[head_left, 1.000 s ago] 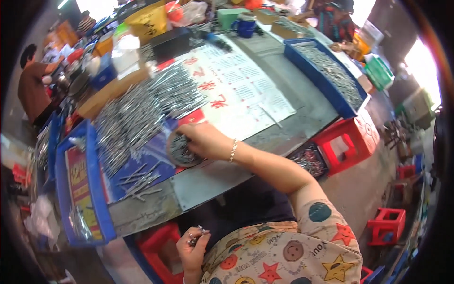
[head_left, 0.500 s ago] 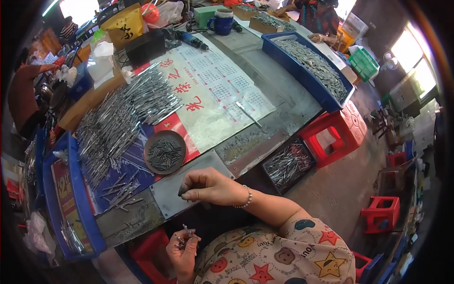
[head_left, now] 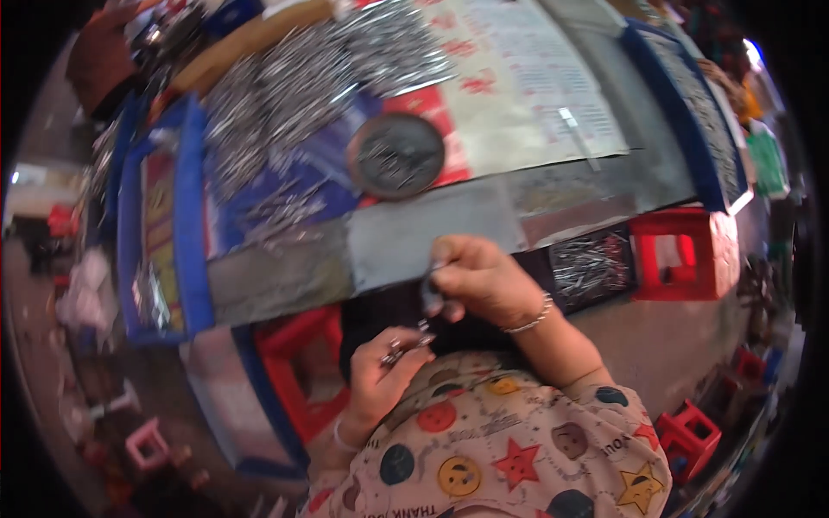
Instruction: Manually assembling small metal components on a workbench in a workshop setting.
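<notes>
My left hand (head_left: 380, 369) is closed around a few small silvery metal parts (head_left: 399, 348), held low in front of my patterned shirt. Just above and to its right, my right hand (head_left: 485, 281) has its fingers curled into a pinch. Its darkened fingertips come close to the upper end of the metal parts; whether they touch is blurred. Anything inside that pinch is too small to make out. Beyond the hands, a round brown dish (head_left: 420, 186) holds small dark pieces (head_left: 393, 160). A grey metal plate (head_left: 432, 229) lies at the table's near edge.
Many thin silvery rods (head_left: 302, 73) are heaped at the far left, beside a blue tray (head_left: 195, 224). A paper calendar sheet (head_left: 535, 78) covers the middle. Another blue tray (head_left: 691, 104), a red stool (head_left: 715, 255) and a bin of metal parts (head_left: 591, 263) stand right.
The view has tipped downward and shifted. My right hand has come down from above the grey plate to the left hand, still pinched. The left hand keeps its metal parts.
</notes>
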{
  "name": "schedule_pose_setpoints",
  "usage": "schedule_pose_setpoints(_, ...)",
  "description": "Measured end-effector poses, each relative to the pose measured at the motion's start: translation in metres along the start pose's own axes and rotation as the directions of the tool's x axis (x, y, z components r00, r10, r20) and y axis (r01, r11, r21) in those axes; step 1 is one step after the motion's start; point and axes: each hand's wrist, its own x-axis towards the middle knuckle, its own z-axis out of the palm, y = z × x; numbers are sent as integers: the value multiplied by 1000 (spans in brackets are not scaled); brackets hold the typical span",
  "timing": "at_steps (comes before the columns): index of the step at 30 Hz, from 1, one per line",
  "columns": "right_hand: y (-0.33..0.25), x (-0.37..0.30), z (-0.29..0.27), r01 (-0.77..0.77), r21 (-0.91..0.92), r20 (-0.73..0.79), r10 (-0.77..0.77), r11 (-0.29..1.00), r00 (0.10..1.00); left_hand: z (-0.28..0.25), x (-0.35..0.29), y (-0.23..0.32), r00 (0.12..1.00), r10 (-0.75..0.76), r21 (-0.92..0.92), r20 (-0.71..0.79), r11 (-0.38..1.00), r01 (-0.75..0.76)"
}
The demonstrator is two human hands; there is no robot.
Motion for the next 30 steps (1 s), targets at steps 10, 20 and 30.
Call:
schedule_pose_setpoints(10,12,-10,6,41,-199,31,-36,979,999,-6,-3,-11,993,114,55,28,992,-115)
schedule_pose_setpoints(20,6,-14,12,34,-187,102,-15,982,995,-11,-3,-5,981,189,118,52,974,-194)
schedule_pose_setpoints(30,4,-11,12,-16,-235,56,30,972,998,-13,-1,-5,979,197,138,45,970,-201)
